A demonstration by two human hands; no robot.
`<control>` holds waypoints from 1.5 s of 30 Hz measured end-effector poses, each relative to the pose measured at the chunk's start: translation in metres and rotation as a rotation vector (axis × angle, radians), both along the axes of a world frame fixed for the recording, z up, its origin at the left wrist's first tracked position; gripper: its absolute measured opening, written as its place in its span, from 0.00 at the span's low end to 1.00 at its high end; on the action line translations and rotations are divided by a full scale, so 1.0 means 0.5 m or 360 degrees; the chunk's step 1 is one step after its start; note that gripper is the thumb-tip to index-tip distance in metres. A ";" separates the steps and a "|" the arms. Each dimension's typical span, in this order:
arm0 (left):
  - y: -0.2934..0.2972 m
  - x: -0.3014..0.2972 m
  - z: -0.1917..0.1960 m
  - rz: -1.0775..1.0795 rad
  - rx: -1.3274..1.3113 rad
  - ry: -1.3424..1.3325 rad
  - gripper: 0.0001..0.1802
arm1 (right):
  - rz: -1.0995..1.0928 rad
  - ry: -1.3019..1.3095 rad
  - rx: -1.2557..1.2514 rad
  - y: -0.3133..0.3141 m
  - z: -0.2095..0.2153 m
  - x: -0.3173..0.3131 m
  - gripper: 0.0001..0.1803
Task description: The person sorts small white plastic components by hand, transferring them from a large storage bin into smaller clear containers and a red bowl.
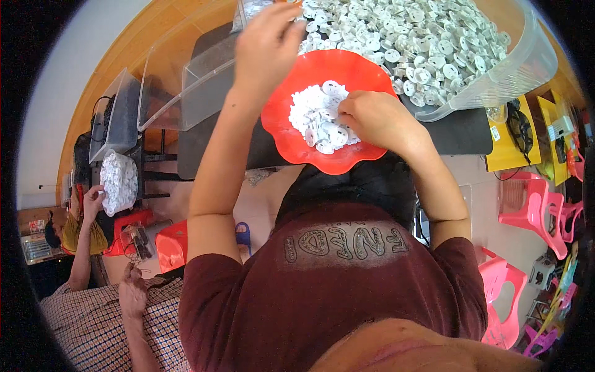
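Observation:
A red scalloped bowl (pixel 282 133) lies at the table's near edge, in front of my body. In it is a heap of small white plastic pieces (pixel 322 118), some of them round discs. My right hand (pixel 381 121) reaches over the bowl's right side, its fingers curled together against the heap; whatever is between the fingertips is hidden. Raised above the bowl's far left rim, my left hand (pixel 269 49) is smeared by motion, near the larger pile of round white plastic parts (pixel 403 43). Whether it holds anything cannot be made out.
The large pile spills from a tipped translucent tub (pixel 520 68) on the dark table (pixel 458 133). Clear plastic bins (pixel 186 93) stand at the left. Beside me a person in a checked shirt (pixel 118 322) handles cord; another hand touches a white bundle (pixel 119 183). Pink chairs (pixel 527 201) stand right.

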State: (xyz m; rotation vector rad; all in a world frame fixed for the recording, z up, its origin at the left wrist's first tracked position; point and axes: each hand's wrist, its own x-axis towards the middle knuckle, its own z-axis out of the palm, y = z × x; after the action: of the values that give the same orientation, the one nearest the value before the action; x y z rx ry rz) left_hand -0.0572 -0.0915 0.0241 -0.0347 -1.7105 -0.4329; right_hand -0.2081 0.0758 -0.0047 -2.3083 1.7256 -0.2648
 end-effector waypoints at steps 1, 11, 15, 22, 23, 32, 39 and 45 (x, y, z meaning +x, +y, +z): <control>0.007 -0.020 -0.006 0.0265 -0.0025 -0.0442 0.16 | -0.0008 0.0003 0.0004 0.003 0.004 0.001 0.09; -0.131 -0.174 -0.107 0.0592 0.0254 -0.1844 0.23 | 0.0048 -0.0034 -0.0023 0.003 0.007 0.018 0.12; -0.140 -0.188 -0.090 0.0649 0.0109 -0.1972 0.23 | -0.0027 0.0084 0.0055 0.002 0.022 0.027 0.13; -0.134 -0.190 -0.078 0.0670 0.0179 -0.2010 0.19 | -0.0024 0.0048 -0.0065 0.000 0.001 0.024 0.10; -0.137 -0.182 -0.077 0.0647 0.0196 -0.1922 0.19 | -0.0029 0.0048 -0.0069 -0.002 -0.007 0.021 0.10; -0.035 -0.056 0.010 -0.0707 0.1758 -0.0929 0.19 | -0.0019 -0.0110 -0.0109 -0.001 -0.010 0.015 0.09; 0.060 0.014 -0.012 -0.1743 0.2400 -0.0376 0.19 | 0.0054 -0.0022 -0.0131 -0.002 -0.011 0.024 0.09; 0.084 0.033 -0.044 -0.2045 0.2649 -0.0136 0.22 | 0.0048 0.0125 0.0022 -0.001 -0.005 0.023 0.09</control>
State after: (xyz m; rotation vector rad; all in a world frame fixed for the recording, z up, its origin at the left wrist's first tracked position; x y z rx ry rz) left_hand -0.0408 -0.0496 0.0021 0.1085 -0.7140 -2.6452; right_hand -0.1965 0.0754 -0.0072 -2.3628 1.7212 -0.1579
